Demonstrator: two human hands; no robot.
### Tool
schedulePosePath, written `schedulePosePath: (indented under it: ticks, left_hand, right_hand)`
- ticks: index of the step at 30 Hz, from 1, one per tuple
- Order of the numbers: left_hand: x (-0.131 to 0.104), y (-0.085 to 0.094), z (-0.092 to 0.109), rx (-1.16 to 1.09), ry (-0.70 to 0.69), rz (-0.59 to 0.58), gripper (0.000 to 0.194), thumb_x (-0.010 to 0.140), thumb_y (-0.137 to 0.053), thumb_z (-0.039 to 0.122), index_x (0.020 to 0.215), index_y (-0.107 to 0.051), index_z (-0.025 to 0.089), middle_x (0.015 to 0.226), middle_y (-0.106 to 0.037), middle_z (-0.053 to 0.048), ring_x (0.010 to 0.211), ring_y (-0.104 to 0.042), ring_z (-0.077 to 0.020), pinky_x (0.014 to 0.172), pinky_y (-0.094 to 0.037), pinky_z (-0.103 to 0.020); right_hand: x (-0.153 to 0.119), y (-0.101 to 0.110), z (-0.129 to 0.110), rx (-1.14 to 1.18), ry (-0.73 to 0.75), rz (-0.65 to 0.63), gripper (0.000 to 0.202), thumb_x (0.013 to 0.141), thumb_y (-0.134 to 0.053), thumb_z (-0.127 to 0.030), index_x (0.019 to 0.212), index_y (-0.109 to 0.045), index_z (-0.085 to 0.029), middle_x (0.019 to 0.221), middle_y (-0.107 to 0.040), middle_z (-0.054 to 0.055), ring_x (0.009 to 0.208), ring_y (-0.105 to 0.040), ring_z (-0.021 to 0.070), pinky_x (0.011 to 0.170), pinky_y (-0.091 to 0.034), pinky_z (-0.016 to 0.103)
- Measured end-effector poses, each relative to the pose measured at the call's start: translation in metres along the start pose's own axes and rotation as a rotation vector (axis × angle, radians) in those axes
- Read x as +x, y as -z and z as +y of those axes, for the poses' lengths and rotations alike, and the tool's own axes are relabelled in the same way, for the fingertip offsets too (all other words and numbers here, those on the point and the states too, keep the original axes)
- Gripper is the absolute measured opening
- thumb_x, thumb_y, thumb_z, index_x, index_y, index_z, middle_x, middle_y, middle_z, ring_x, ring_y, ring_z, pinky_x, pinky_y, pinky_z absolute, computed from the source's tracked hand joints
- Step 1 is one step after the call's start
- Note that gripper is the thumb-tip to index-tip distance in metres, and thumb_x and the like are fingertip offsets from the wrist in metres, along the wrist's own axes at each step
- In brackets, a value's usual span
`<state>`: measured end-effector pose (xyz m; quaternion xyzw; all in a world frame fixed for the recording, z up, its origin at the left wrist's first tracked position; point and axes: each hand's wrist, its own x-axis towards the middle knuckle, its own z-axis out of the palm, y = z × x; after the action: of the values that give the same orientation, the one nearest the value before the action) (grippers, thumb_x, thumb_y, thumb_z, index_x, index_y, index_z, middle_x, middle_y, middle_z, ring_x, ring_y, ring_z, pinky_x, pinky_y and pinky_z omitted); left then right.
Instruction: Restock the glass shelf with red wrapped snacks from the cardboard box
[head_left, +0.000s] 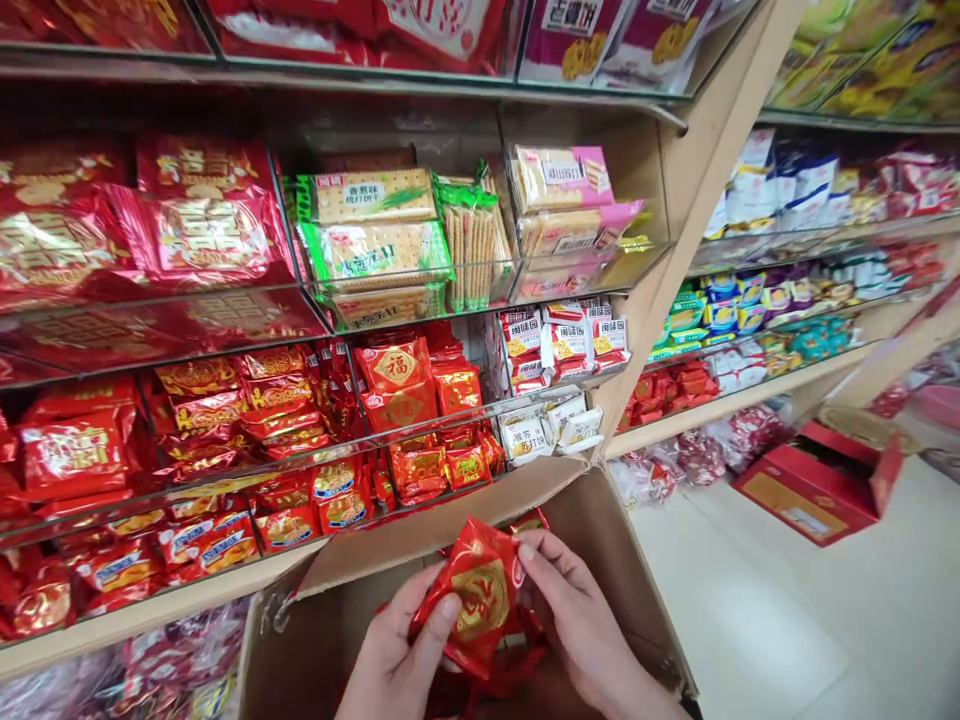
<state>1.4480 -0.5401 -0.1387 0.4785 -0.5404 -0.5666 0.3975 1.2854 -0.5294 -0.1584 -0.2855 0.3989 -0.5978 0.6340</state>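
Observation:
A shiny red snack packet with a gold printed panel is held between my two hands, above an open cardboard box. My left hand grips its left side, thumb pressed on the front. At the packet's upper right edge, the fingers of my right hand pinch the wrapper. More red packets show partly behind and below it, mostly covered by my hands. Closest on the shelf are red packets with gold emblems, in a clear-fronted compartment.
Clear dividers and front strips edge the shelves, which hold green cracker packs and white packets. A wooden upright separates the shelving. Right of my box, a red carton stands open on the tiled floor, near bagged goods.

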Motion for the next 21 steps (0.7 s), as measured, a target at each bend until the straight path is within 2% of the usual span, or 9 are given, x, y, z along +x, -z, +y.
schedulePosePath:
  ticks: [3, 5, 6, 8, 10, 14, 16, 19, 21]
  left_hand:
    - [-0.001, -0.002, -0.001, -0.048, -0.008, 0.183, 0.032, 0.07, -0.064, 0.041, 0.095, -0.064, 0.022, 0.092, -0.071, -0.002, 0.085, -0.065, -0.0227, 0.077, -0.051, -0.03]
    - [-0.001, -0.009, -0.005, -0.163, 0.025, 0.321, 0.035, 0.068, -0.065, 0.044, 0.096, -0.062, 0.023, 0.09, -0.071, -0.003, 0.082, -0.065, -0.0228, 0.074, -0.052, -0.031]
    - [-0.001, -0.014, -0.007, -0.231, 0.053, 0.353, 0.037, 0.066, -0.066, 0.045, 0.095, -0.061, 0.023, 0.09, -0.071, -0.003, 0.082, -0.066, -0.0229, 0.073, -0.053, -0.031]
    - [-0.003, -0.022, -0.007, -0.383, 0.113, 0.347, 0.039, 0.063, -0.069, 0.044, 0.093, -0.06, 0.023, 0.088, -0.071, -0.003, 0.082, -0.066, -0.0232, 0.072, -0.053, -0.031]
    - [-0.004, -0.027, 0.0, -0.507, 0.14, 0.282, 0.041, 0.058, -0.074, 0.04, 0.093, -0.059, 0.023, 0.087, -0.071, -0.003, 0.085, -0.066, -0.0239, 0.072, -0.053, -0.032]
    - [0.002, -0.02, 0.023, -0.615, 0.16, 0.187, 0.039, 0.06, -0.074, 0.033, 0.095, -0.06, 0.023, 0.089, -0.071, -0.003, 0.086, -0.066, -0.023, 0.071, -0.053, -0.03]
    - [0.01, -0.014, 0.031, -0.673, 0.17, 0.238, 0.029, 0.065, -0.07, 0.027, 0.092, -0.061, 0.022, 0.086, -0.071, -0.001, 0.082, -0.066, -0.0189, 0.066, -0.054, -0.025]
    - [0.02, -0.011, 0.037, -0.774, 0.135, 0.406, 0.02, 0.072, -0.061, 0.017, 0.091, -0.06, 0.023, 0.085, -0.07, 0.002, 0.08, -0.066, -0.0121, 0.058, -0.052, -0.015]
    - [0.024, -0.013, 0.038, -0.799, 0.146, 0.441, 0.017, 0.076, -0.056, 0.019, 0.093, -0.058, 0.024, 0.083, -0.07, 0.002, 0.073, -0.066, -0.0112, 0.047, -0.049, -0.014]
  right_hand:
    - [-0.005, -0.001, 0.005, 0.03, 0.089, -0.061, 0.049, 0.068, -0.069, -0.038, 0.11, -0.047, -0.027, 0.091, -0.062, 0.002, 0.076, -0.059, 0.0153, 0.067, -0.048, 0.028]
    - [-0.009, -0.004, 0.012, 0.072, 0.139, -0.103, 0.061, 0.064, -0.072, -0.036, 0.117, -0.041, -0.031, 0.101, -0.061, 0.004, 0.08, -0.06, 0.0154, 0.067, -0.05, 0.029]
    - [-0.01, -0.006, 0.016, 0.078, 0.145, -0.128, 0.06, 0.064, -0.073, -0.036, 0.116, -0.042, -0.03, 0.103, -0.06, 0.004, 0.082, -0.06, 0.0161, 0.067, -0.05, 0.029]
    - [-0.01, -0.01, 0.02, 0.042, 0.113, -0.17, 0.052, 0.066, -0.07, -0.036, 0.112, -0.046, -0.029, 0.105, -0.06, 0.005, 0.086, -0.06, 0.0179, 0.067, -0.051, 0.03]
    - [-0.008, -0.01, 0.017, -0.044, 0.082, -0.189, 0.046, 0.072, -0.065, -0.036, 0.113, -0.046, -0.028, 0.109, -0.059, 0.006, 0.092, -0.06, 0.019, 0.07, -0.052, 0.031]
    - [0.002, -0.009, -0.007, -0.313, 0.075, -0.354, 0.043, 0.076, -0.062, -0.029, 0.117, -0.047, -0.027, 0.105, -0.062, 0.004, 0.094, -0.059, 0.0186, 0.08, -0.049, 0.034]
    - [0.008, -0.012, -0.016, -0.486, 0.176, -0.318, 0.041, 0.076, -0.061, -0.026, 0.115, -0.049, -0.025, 0.101, -0.062, 0.004, 0.093, -0.059, 0.0192, 0.082, -0.048, 0.035]
    - [0.012, -0.02, -0.017, -0.776, 0.524, -0.045, 0.031, 0.078, -0.058, -0.026, 0.108, -0.051, -0.024, 0.102, -0.057, 0.007, 0.098, -0.055, 0.021, 0.086, -0.046, 0.038]
    - [0.012, -0.026, -0.012, -0.925, 0.72, -0.026, 0.033, 0.075, -0.061, -0.031, 0.106, -0.052, -0.023, 0.104, -0.054, 0.009, 0.099, -0.053, 0.0225, 0.085, -0.047, 0.038]
